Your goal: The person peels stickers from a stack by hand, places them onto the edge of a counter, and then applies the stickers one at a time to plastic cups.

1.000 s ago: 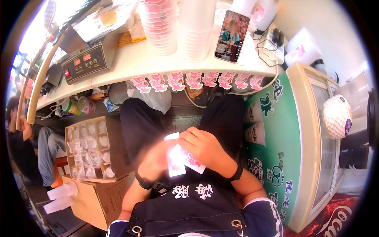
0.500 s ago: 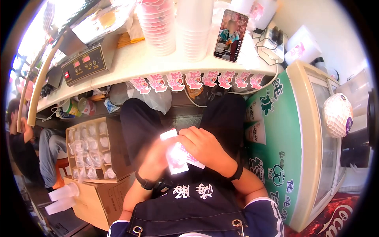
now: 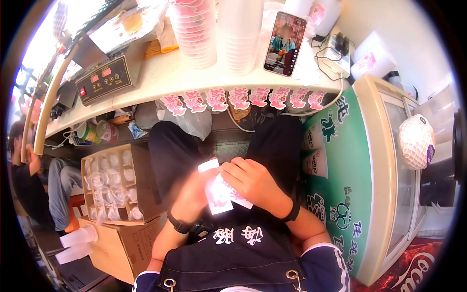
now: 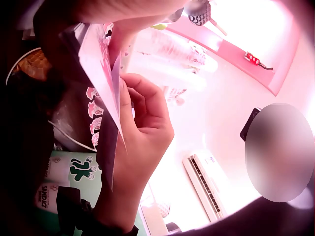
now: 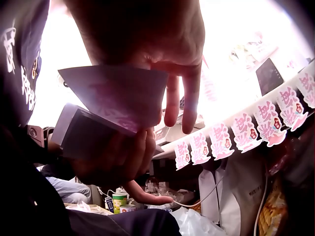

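Note:
Both hands meet over the lap in the head view. The left hand point(image 3: 192, 194) grips a small stack of white sticker sheets point(image 3: 220, 200), whose faces are bright with glare and carry pink print. On the other side, the right hand point(image 3: 258, 187) pinches a single sticker sheet point(image 5: 120, 93), and this sheet stands apart from the stack point(image 5: 91, 128) at an angle in the right wrist view. From the left wrist, the right thumb and forefinger point(image 4: 129, 93) show at the edge of the sheets. The left fingertips are partly hidden behind the paper.
A row of pink cut-out stickers point(image 3: 238, 99) hangs along the counter edge point(image 3: 146, 97). On the counter stand stacked cups point(image 3: 238, 44), a phone point(image 3: 285, 44) and a control box point(image 3: 107, 75). An open carton point(image 3: 109, 182) is at the left, a green-sided freezer point(image 3: 340, 185) at the right.
The stack in the left hand has shifted slightly up and left, overlapping more of the right hand's sheet. The right hand has stayed nearly in place.

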A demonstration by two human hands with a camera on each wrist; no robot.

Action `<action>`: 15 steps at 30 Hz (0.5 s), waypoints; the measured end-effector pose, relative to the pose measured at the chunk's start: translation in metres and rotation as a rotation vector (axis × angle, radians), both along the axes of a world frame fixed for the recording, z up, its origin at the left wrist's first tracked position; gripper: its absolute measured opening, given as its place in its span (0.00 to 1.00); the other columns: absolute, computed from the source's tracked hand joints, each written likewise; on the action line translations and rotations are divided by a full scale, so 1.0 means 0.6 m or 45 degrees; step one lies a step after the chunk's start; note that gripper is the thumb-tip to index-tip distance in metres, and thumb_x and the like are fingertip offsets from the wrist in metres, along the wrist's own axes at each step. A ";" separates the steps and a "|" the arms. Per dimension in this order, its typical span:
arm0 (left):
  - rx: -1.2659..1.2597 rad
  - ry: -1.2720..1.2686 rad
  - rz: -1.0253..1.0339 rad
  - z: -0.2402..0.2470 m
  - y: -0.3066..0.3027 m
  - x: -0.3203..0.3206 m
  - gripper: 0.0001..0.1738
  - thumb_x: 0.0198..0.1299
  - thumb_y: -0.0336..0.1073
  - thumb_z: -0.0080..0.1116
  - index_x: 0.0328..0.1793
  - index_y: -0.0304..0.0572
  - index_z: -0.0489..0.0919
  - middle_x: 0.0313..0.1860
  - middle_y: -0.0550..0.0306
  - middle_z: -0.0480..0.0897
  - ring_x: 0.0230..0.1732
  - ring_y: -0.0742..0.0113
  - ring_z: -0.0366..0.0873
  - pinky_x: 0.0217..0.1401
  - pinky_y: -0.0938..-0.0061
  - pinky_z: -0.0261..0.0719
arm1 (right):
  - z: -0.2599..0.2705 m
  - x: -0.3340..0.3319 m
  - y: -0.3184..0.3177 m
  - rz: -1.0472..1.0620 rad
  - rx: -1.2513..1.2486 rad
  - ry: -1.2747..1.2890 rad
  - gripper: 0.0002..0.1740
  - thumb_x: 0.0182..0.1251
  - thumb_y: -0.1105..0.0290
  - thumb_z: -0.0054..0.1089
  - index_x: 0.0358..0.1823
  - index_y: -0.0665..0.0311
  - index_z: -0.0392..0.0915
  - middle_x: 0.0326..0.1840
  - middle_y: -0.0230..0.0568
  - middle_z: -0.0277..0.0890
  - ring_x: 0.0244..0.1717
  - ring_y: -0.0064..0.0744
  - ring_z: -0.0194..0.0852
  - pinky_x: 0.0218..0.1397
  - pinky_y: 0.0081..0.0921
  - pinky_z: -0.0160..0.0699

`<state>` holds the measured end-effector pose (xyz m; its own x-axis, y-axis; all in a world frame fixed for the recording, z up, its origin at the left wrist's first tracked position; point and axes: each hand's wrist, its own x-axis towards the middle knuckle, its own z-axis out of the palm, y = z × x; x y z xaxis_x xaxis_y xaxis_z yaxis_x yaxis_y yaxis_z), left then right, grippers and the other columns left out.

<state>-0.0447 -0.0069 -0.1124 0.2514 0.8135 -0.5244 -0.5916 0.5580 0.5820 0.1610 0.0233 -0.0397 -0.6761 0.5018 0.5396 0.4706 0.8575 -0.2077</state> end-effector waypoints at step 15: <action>0.002 -0.031 -0.023 0.045 0.009 0.009 0.31 0.67 0.26 0.58 0.76 0.40 0.65 0.53 0.53 0.82 0.52 0.66 0.83 0.55 0.69 0.82 | -0.024 0.001 0.001 0.169 -0.262 0.537 0.14 0.54 0.76 0.64 0.43 0.65 0.74 0.43 0.42 0.77 0.46 0.44 0.77 0.53 0.40 0.78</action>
<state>-0.0392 -0.0012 -0.0855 0.2786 0.8096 -0.5166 -0.5957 0.5676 0.5683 0.1614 0.0238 -0.0539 -0.4852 0.5510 0.6789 0.1986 0.8256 -0.5281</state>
